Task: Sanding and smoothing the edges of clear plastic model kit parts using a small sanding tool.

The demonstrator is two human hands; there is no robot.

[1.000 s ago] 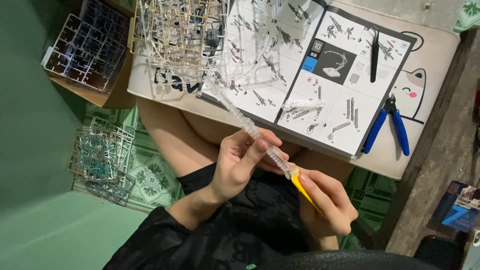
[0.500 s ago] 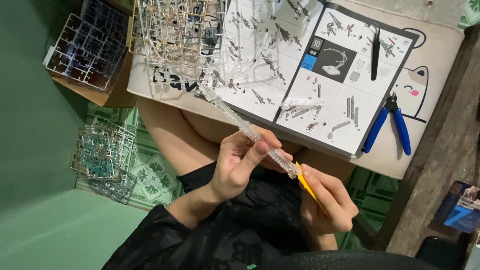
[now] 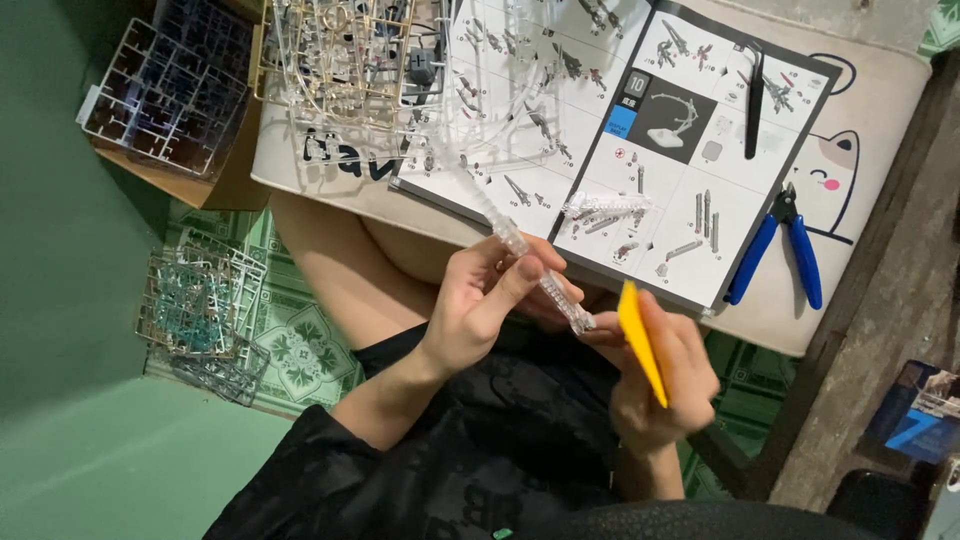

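Green wall and floor fill the side of the view, and a pale lap board (image 3: pixel 880 130) with a cartoon cat drawn on it lies across the person's knees. On it rests an open instruction booklet (image 3: pixel 640 130), which serves as the landmark for everything else.

Just below the booklet's near edge, the left hand (image 3: pixel 480 300) has its fingers closed around a long clear plastic piece (image 3: pixel 545 275), thumb and forefinger pinching it near its middle (the piece is ribbed and see-through, so its outline is hard to follow). It slants from the booklet's lower edge down toward the right hand (image 3: pixel 660 380), its lower tip ending just beside that hand's fingers. The right hand is curled shut on a flat yellow tool (image 3: pixel 640 340), which stands up between the fingers and points back toward the booklet; whether the tool's edge touches the clear piece cannot be told.

Farther out, a small clear ribbed part (image 3: pixel 605 205) lies on the booklet's lower page. Blue-handled nippers (image 3: pixel 775 255) lie on the board just to the right of the booklet, and a dark slim tool (image 3: pixel 753 100) lies on its upper right page. Clear and pale parts frames (image 3: pixel 350 60) are heaped over the booklet's left edge. Beyond them, well to the left, a dark frame (image 3: pixel 165 85) sits on a cardboard box (image 3: pixel 215 185), and more clear frames (image 3: pixel 200 310) lie on the patterned green floor (image 3: pixel 300 350) below that.
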